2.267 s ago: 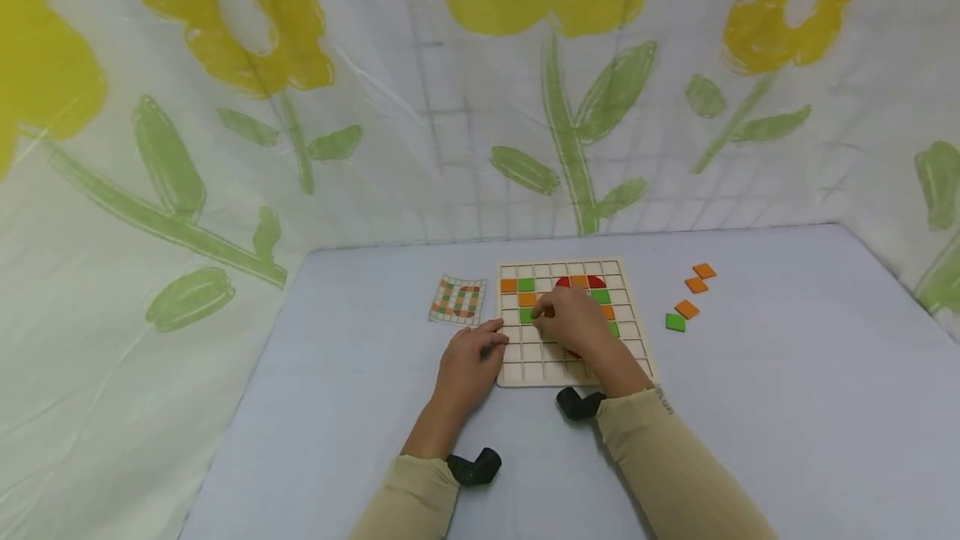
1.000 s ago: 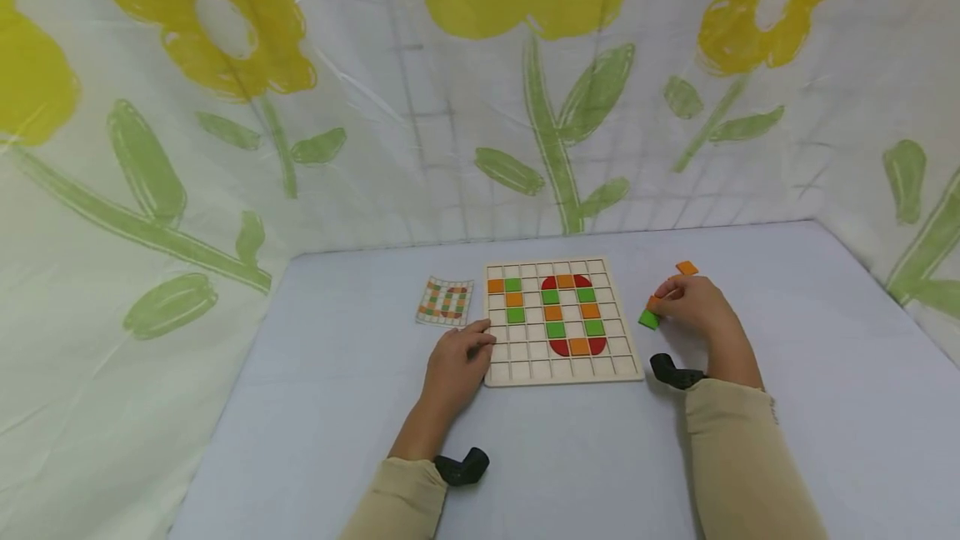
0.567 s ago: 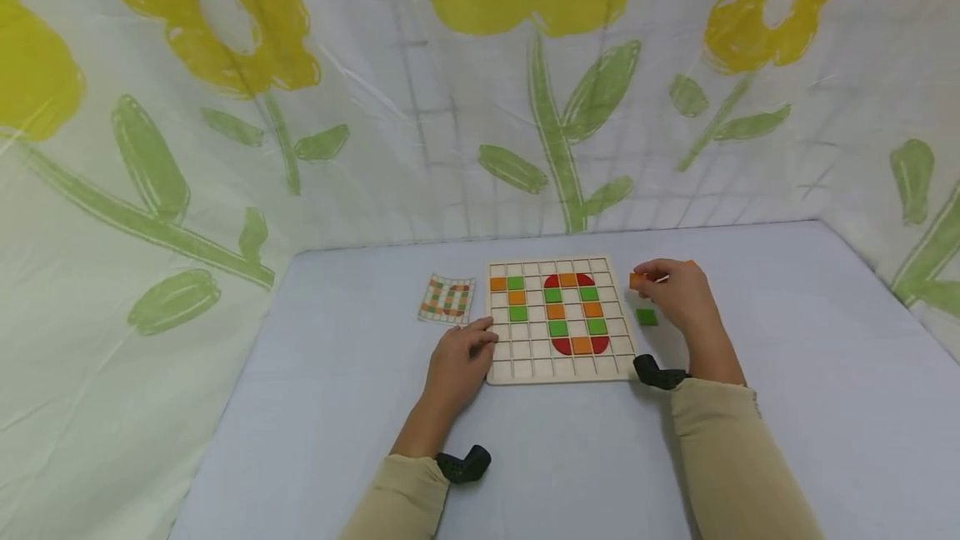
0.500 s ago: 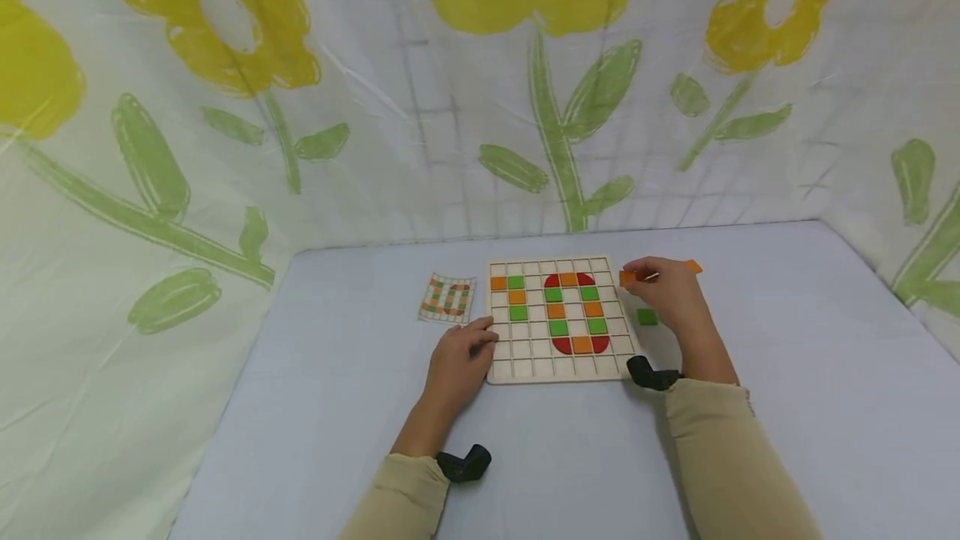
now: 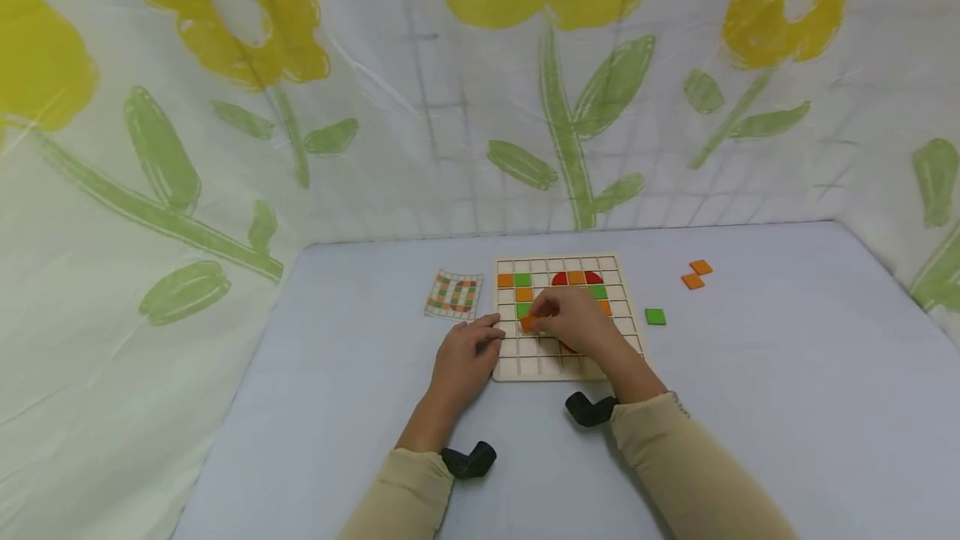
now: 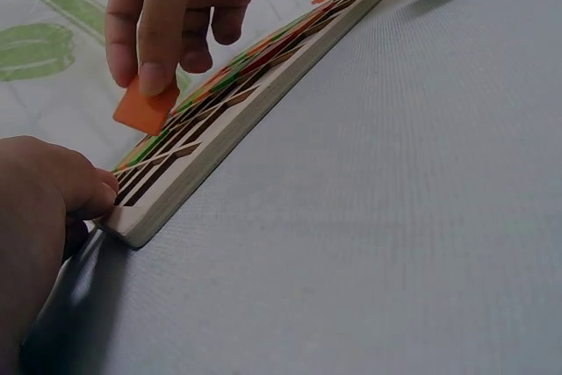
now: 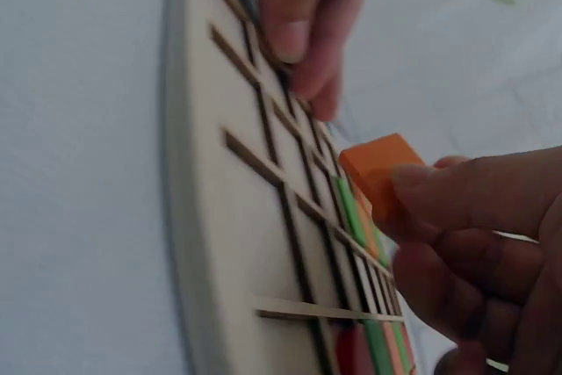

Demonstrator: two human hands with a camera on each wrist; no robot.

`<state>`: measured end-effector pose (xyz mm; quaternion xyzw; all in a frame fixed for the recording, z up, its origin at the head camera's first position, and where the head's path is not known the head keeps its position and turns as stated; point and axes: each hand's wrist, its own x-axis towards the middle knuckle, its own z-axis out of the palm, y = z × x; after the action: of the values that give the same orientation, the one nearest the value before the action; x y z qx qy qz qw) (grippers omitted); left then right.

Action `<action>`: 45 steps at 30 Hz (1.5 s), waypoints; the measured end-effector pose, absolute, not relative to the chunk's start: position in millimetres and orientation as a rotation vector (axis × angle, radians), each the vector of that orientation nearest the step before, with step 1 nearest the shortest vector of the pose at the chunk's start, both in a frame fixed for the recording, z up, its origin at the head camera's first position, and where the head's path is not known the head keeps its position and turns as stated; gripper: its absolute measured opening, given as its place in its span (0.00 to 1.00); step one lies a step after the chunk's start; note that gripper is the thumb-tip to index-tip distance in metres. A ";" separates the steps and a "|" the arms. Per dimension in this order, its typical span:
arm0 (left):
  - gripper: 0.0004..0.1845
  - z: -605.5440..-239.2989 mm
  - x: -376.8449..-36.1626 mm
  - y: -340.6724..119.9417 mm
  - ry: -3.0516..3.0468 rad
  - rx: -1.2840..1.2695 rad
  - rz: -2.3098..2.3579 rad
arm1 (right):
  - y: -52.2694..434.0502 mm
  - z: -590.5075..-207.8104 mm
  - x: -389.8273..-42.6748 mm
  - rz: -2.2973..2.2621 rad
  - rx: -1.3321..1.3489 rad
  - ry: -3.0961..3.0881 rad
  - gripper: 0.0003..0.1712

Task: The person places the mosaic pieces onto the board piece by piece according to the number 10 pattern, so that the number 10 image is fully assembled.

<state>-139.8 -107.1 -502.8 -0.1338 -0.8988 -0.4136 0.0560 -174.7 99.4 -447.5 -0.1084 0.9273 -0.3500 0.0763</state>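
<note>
Right hand [image 5: 573,317] over the wooden grid board [image 5: 564,367], fingers [image 6: 151,37] narrowed in a pinch on an orange square tile [image 5: 528,323], held just above the board's left columns, not yet in a cell. Left hand [image 5: 467,354] resting on the worktop [image 5: 750,407], fingers [image 7: 299,15] loosely bent, tips touching the board's left edge, holding nothing. Beyond the left fingers, a small pattern card [image 5: 454,295]. Well right of the right fingers, a loose green tile [image 5: 656,317] and two orange tiles [image 5: 697,274].

The right hand [image 5: 573,319] covered the middle cells of the wooden grid board [image 5: 566,372]; the small patterned card [image 5: 453,295] was too small to read.
</note>
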 end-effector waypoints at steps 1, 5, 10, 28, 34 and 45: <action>0.08 -502.6 -139.7 -106.6 -2.727 -0.410 -1.253 | 97.1 -448.4 -173.8 -1.029 -0.320 2.799 0.04; 0.07 -501.8 -140.2 -104.9 -2.733 -0.411 -1.240 | 92.8 -452.1 -173.5 -0.931 -0.285 2.854 0.04; 0.07 -501.2 -140.9 -104.9 -2.735 -0.407 -1.230 | 89.0 -455.8 -175.7 -0.779 -0.291 2.867 0.08; 0.07 -504.4 -140.1 -105.9 -2.699 -0.419 -1.231 | 102.1 -452.5 -176.8 -0.859 -0.312 2.818 0.06; 0.07 -503.1 -138.9 -105.1 -2.704 -0.382 -1.242 | 133.9 -441.1 -181.8 -0.849 -0.247 2.815 0.10; 0.10 -504.8 -138.5 -103.0 -2.743 -0.357 -1.166 | 218.3 -428.0 -182.4 -0.879 -0.022 2.778 0.20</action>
<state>-138.5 -103.0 -504.8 -0.1187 -0.9115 -0.3875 0.0699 -182.4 218.3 -428.0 -0.0075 0.9473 -0.2996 0.1135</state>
